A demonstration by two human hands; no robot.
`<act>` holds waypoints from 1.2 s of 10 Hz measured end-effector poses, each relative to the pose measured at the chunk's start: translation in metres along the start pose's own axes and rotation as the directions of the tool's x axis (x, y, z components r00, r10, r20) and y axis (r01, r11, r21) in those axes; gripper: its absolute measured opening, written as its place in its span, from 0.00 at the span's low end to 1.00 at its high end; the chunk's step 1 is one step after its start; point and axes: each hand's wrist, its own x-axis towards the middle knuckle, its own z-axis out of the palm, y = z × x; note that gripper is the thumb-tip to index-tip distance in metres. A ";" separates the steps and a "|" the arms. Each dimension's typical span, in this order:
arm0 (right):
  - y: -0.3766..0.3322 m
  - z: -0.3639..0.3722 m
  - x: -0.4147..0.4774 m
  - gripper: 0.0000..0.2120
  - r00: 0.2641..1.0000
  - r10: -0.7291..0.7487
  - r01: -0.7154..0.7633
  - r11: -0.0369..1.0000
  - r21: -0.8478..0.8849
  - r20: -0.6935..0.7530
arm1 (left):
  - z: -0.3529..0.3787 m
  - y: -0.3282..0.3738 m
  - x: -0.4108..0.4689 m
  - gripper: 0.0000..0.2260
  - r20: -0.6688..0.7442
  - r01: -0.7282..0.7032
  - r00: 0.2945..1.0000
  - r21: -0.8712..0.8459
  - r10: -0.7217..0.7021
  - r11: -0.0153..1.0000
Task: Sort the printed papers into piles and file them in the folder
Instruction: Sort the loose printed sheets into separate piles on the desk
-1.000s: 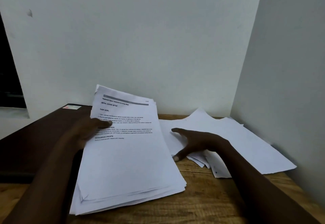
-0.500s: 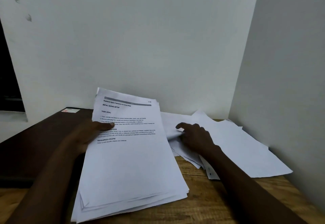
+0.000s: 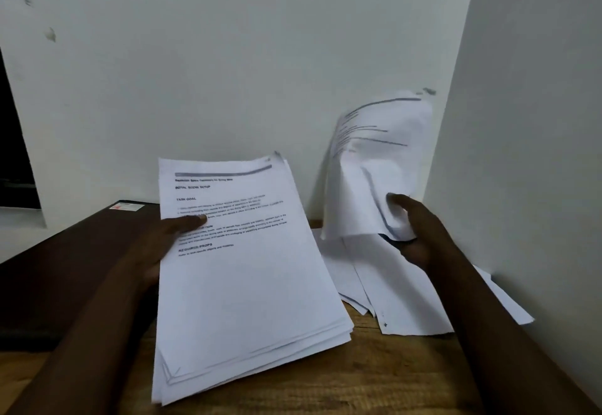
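Nearest me the wooden table (image 3: pixel 325 382) shows bare grain between my two forearms. On it, just right of my left hand (image 3: pixel 159 248), sits the thick stack of printed papers (image 3: pixel 247 284), its near edge resting on the wood and its far edge tilted up. The sheets are fanned a little at the near left corner. My left hand grips the stack at its left edge, thumb pressed flat on the top page across the lines of print; the fingers go under the stack and I cannot see them. The top page carries a grey bar and headings reading "TASK GOAL" and "REQUIRED PROPS"; the small print is too blurred to read.

Under and around my right hand (image 3: pixel 420 235) lie loose sheets (image 3: pixel 391 287), white sides up, overlapping untidily and reaching to the side wall (image 3: pixel 537 121) on my right. My right hand pinches the lower corner of a single printed sheet (image 3: pixel 374 167) between thumb and curled fingers. That sheet stands upright above the loose ones, bowed and blurred, with its printed face towards me.

Beyond my left hand a dark folder (image 3: pixel 65 251) lies flat and closed, with a small pale label (image 3: pixel 125 207) at its far corner. Behind everything rises the pale back wall (image 3: pixel 228 56), with a dark opening (image 3: pixel 13 154) at its far left.
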 end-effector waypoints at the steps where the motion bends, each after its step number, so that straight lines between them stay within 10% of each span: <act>1: 0.001 0.002 -0.006 0.14 0.972 0.097 -0.107 0.994 0.034 0.216 | 0.062 0.015 -0.053 0.15 -0.036 0.056 0.998 0.033 -0.055 0.998; 3: 0.011 0.006 -0.011 0.06 0.900 0.243 -0.229 0.970 -0.081 0.363 | 0.068 0.011 -0.052 0.15 -0.025 0.070 0.997 -0.012 -0.070 0.997; 6: 0.045 0.020 -0.008 0.13 0.833 0.467 -0.016 0.556 -0.831 0.297 | 0.073 0.016 -0.059 0.27 -0.045 -0.026 0.999 0.013 0.026 1.000; 7: 0.048 0.025 -0.014 0.10 0.801 0.520 0.045 0.444 -0.895 0.298 | 0.085 0.018 -0.064 0.14 -0.091 -0.116 0.988 0.127 0.128 0.985; 10: 0.046 0.037 -0.030 0.21 0.804 0.506 0.186 0.285 -0.940 0.312 | 0.078 0.017 -0.062 0.32 -0.053 -0.058 0.997 0.116 0.064 0.992; 12: 0.054 0.041 -0.026 0.25 0.834 0.434 0.302 0.157 -0.940 0.340 | 0.073 0.010 -0.057 0.17 -0.062 0.053 0.997 0.159 -0.044 0.986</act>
